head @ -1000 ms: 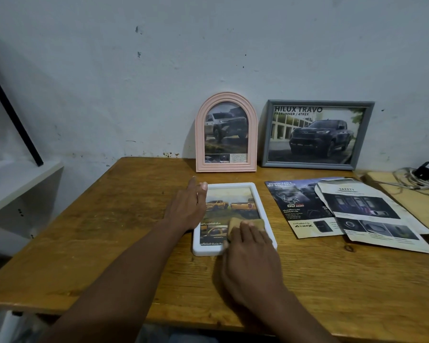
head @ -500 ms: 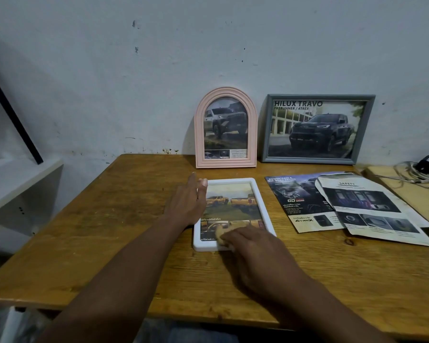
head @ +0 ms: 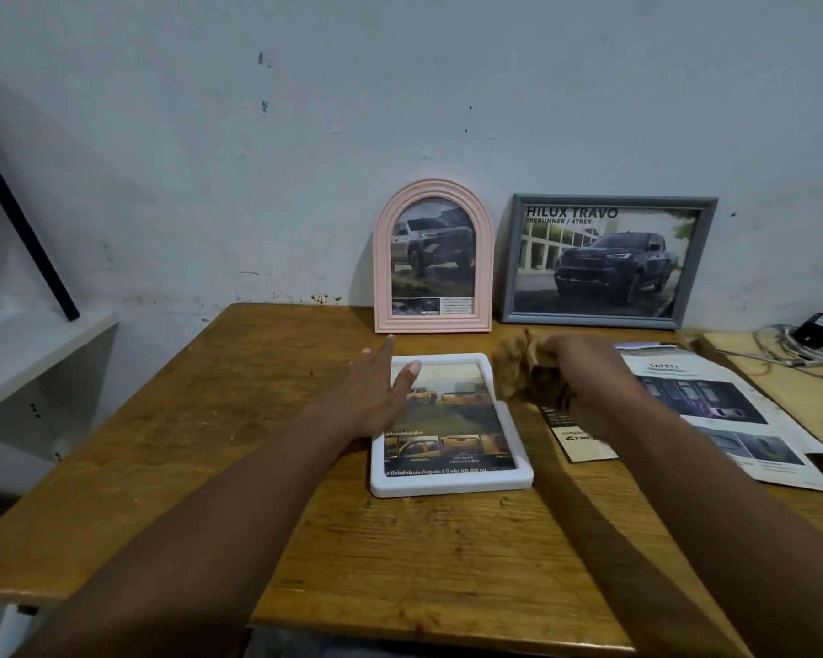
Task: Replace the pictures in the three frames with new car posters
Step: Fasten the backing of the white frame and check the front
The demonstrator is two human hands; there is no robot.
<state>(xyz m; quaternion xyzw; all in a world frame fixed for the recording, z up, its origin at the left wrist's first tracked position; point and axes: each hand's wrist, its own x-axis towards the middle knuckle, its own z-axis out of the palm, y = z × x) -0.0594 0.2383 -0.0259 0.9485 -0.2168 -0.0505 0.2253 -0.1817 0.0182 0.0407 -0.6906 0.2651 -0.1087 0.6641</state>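
Wooden table point(head: 210, 467) by pale wall | white frame point(head: 447, 484) flat at ctr, yellow-truck poster inside | L hand point(head: 371, 396) fingers straight, flat on frame's 10 o'clock edge | R hand point(head: 585, 377) clutching brown cloth point(head: 514, 368), blurred, by frame's 2 o'clock corner | pink arch frame point(head: 383, 258) at 12, grey frame point(head: 590, 319) at 1, both leaning on wall | leaflets point(head: 732, 420) at 3

Single head-worn wide-angle view, sited at the near edge of the brown wooden table point(head: 172, 458). It faces forward and tilts down toward the far white plastered wall point(head: 400, 111). Close range: both forearms enter from the bottom edge, left hand point(head: 376, 396) and right hand point(head: 585, 384) mid-frame. Tabletop fills the lower half, wall the upper. Left margin catches a white shelf point(head: 44, 349), right margin a pale wooden side table point(head: 808, 396).
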